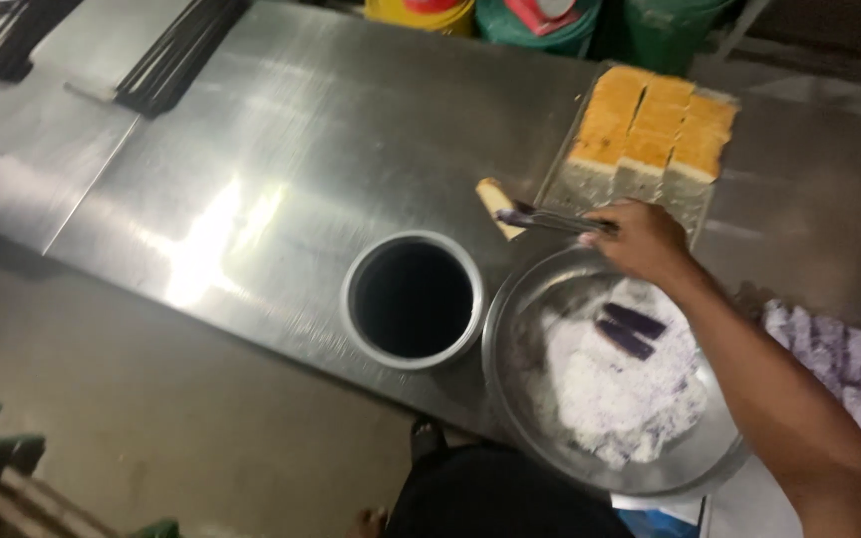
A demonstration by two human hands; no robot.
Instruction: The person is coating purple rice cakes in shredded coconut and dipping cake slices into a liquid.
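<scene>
Just now, right hand point(643, 239) gripping tongs point(550, 220), cake piece point(497, 204) pinched.

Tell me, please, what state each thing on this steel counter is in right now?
Right hand: closed on tongs.
Tongs: shut on a cake piece.
Cake piece: held above the counter.
Tray of cake: cut into blocks.
Metal pot: open, filled with dark liquid.
Steel bowl: holds white flakes and two purple pieces.
Left hand: out of view.
</scene>
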